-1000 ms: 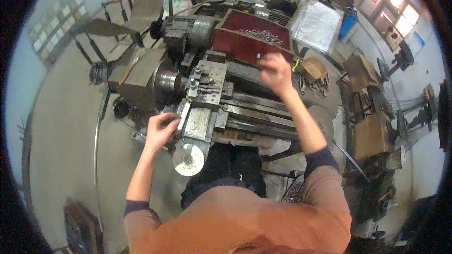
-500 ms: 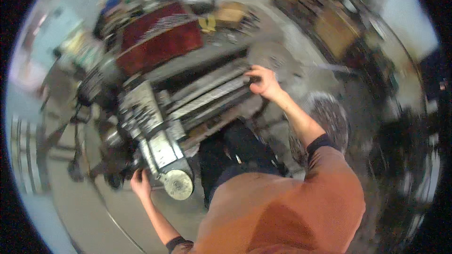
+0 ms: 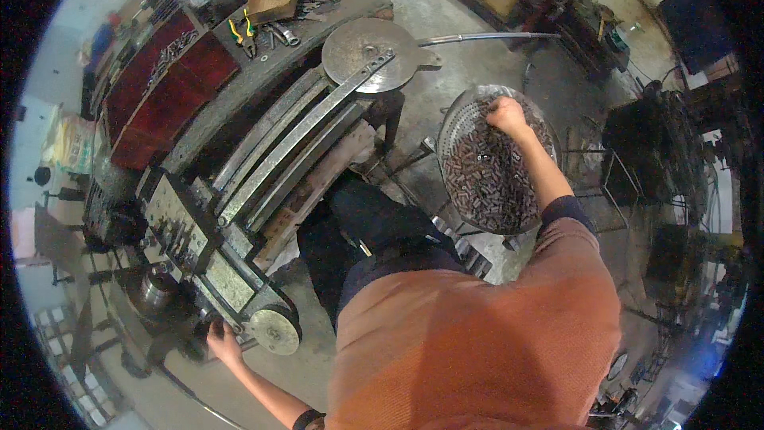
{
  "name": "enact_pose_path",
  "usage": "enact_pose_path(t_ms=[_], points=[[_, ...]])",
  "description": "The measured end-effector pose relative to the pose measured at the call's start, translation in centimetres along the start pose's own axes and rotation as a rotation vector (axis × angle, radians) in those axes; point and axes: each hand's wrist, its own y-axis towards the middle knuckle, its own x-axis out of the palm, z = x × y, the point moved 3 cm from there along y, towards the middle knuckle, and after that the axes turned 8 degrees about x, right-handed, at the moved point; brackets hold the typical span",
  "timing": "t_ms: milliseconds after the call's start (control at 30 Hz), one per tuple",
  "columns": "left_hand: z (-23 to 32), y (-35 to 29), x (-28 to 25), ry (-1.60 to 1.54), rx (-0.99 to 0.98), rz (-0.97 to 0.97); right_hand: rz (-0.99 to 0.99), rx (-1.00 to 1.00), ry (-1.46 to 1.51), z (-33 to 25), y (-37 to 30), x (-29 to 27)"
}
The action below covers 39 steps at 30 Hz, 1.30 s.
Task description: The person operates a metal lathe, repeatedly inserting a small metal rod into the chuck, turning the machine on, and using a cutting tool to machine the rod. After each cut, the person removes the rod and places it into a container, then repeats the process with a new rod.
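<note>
Workshop floor [image 3: 426,20], right fingers [image 3: 496,115] curled over basin [image 3: 456,126] of metal pieces [image 3: 484,179], left fingers [image 3: 216,338] at lathe [image 3: 304,139], both grips unclear.

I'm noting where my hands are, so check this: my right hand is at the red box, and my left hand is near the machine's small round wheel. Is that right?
Not quite: your right hand is at the round basket of small metal pieces, as the head view shows. Your left hand is near the small round wheel.
</note>
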Motion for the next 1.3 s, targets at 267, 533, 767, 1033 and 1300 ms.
enact_pose_path(t_ms=[267, 533, 767, 1033, 1300], points=[[-0.6, -0.5, -0.5, 0.122, 0.06, 0.116, -0.042, -0.154, -0.373, -3.2, 2.2, 2.1], [-1.3, 0.2, -0.5, 0.08, 0.058, 0.114, -0.092, -0.182, -0.317, -4.1, 1.7, 2.0], [-4.6, -0.2, 0.3, 0.139, 0.041, 0.19, -0.155, -0.203, -0.334, -4.0, 2.4, 2.1], [1.2, -1.3, -1.5, -0.19, 0.069, -0.001, -0.044, -0.146, -0.253, -4.6, 0.5, 0.0], [10.0, -4.2, -7.7, -0.256, 0.341, 0.221, -0.186, -0.463, 0.754, -13.1, -7.0, -2.2]])
